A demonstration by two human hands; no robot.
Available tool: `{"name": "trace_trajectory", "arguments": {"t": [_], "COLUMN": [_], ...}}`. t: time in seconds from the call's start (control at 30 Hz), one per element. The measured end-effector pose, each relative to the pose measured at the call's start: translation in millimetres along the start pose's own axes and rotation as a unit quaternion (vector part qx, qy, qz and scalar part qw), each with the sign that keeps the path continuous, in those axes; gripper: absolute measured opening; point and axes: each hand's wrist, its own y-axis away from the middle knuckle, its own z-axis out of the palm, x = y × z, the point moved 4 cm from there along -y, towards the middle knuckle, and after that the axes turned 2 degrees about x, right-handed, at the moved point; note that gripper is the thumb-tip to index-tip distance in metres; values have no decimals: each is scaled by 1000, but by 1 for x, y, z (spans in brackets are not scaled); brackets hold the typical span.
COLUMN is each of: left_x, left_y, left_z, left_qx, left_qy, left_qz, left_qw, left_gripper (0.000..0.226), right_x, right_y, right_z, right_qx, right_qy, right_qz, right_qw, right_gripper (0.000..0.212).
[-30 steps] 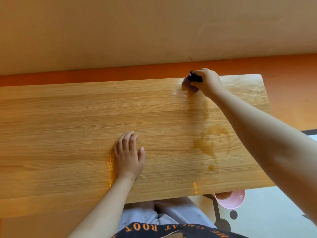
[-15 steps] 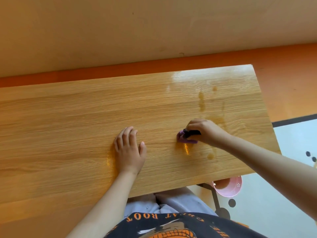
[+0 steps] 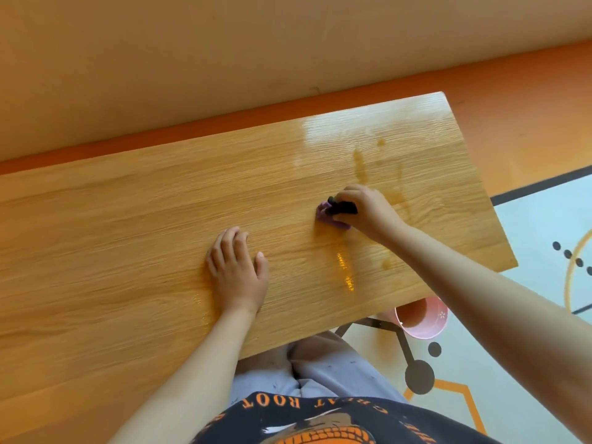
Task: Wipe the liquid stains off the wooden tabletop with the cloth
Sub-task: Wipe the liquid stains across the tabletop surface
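1. The right hand (image 3: 368, 213) grips the purple cloth (image 3: 323, 215), fingers (image 3: 350, 194) curled over it; the cloth peeks out at their 9 o'clock, on the tabletop (image 3: 128, 235).
2. The left hand (image 3: 237, 274) lies flat, fingers straight, at the cloth's 8 o'clock.
3. Amber stains (image 3: 359, 163) streak at the cloth's 1 o'clock; a pink bowl (image 3: 423, 318) sits on the floor (image 3: 528, 219) at 5 o'clock.

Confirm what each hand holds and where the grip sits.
Right hand grips the cloth by its bunched right part, pressed on the tabletop. Left hand lies flat, holding nothing.
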Motion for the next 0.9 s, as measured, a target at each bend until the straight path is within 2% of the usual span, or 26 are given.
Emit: {"name": "trace_trajectory", "arguments": {"t": [0.23, 0.37, 0.43, 0.53, 0.7, 0.9], "left_x": [0, 0, 0, 1, 0, -2], "left_y": [-1, -1, -1, 1, 0, 3], "left_z": [2, 1, 1, 0, -1, 0], "left_qx": [-18, -26, -31, -31, -26, -24], "left_qy": [-3, -6, -7, -8, -12, -6], "left_qz": [6, 10, 11, 15, 23, 26], "left_qw": [1000, 1000, 999, 999, 999, 999], "left_gripper": [42, 42, 41, 41, 43, 42], "right_x": [-18, -18, -13, 0, 2, -32], "right_y": [148, 153, 132, 96, 80, 144], "right_z": [37, 34, 28, 19, 20, 47], "right_qx": [-66, -91, -59, 35, 141, 172], "right_qy": [-42, -48, -43, -36, -90, -103], "right_qz": [10, 25, 39, 95, 209, 231], "right_qw": [997, 994, 997, 994, 963, 952], "right_gripper": [16, 16, 13, 13, 18, 12]}}
